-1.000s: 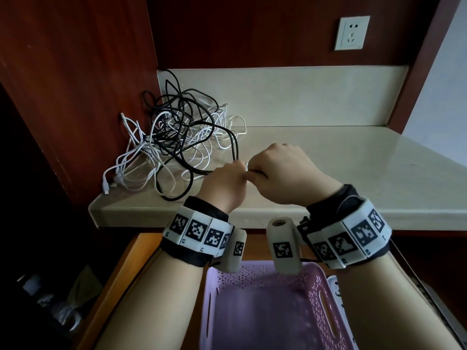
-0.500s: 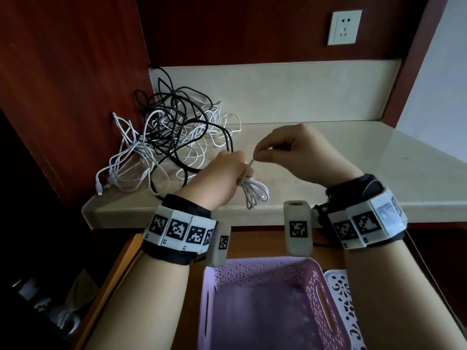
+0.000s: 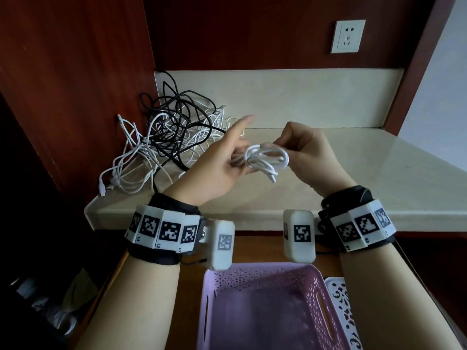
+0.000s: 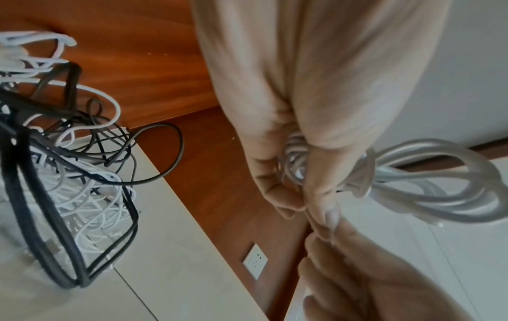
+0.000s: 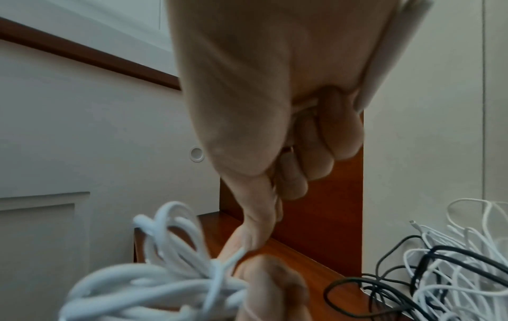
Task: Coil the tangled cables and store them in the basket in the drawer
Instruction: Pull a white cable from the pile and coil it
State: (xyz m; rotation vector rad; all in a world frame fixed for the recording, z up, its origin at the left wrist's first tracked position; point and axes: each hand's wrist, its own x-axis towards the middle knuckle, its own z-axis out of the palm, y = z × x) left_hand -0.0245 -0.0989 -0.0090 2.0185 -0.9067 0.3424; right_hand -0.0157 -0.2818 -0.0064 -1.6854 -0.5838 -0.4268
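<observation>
A small white cable coil [image 3: 267, 160] hangs in the air above the counter's front part. My left hand [image 3: 237, 157] grips one side of it with curled fingers while its index finger points up and away. My right hand [image 3: 280, 145] pinches a strand at the coil's top between thumb and forefinger. The left wrist view shows the coil [image 4: 439, 184] sticking out past the left hand [image 4: 296, 173]. In the right wrist view the right hand [image 5: 247, 245] pinches a strand of the coil [image 5: 154, 282]. A tangle of black and white cables [image 3: 171, 137] lies at the counter's back left. The purple basket [image 3: 252, 276] sits in the open drawer [image 3: 252, 246] below.
The beige counter [image 3: 353, 193] stretches to the right, its front edge just above the drawer. Red-brown wood panels close the left side and back. A wall socket [image 3: 348, 36] sits high on the back panel. A white patterned tray [image 3: 343, 311] lies right of the basket.
The hands have risen and drawn slightly apart. The coil, which dangled below the left hand, now lies sideways between both hands. The left index finger has straightened.
</observation>
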